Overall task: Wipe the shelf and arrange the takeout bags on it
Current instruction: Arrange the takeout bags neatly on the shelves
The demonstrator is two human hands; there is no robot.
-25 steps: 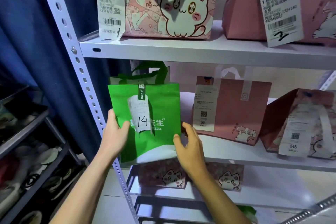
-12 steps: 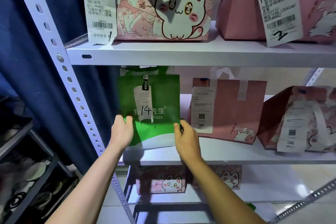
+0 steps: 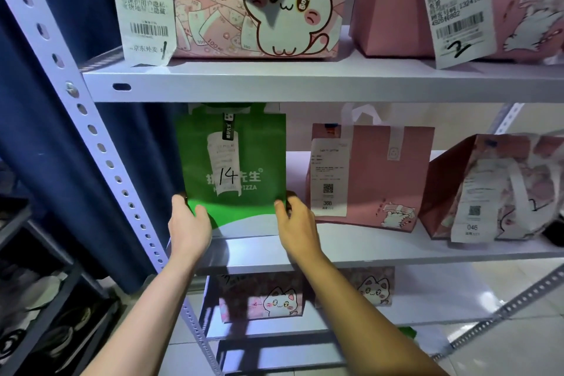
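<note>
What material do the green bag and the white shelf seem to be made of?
Green bag: probably non-woven fabric, matte; its face is soft and unglossy, with a sewn-looking tag. Middle shelf: likely painted metal, smooth and slightly shiny; its post has punched holes.

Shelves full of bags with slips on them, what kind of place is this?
Probably a takeout pickup or storage spot: a metal shelf holds a green pizza bag marked 14 and pink cat bags, each with a printed order receipt.
</note>
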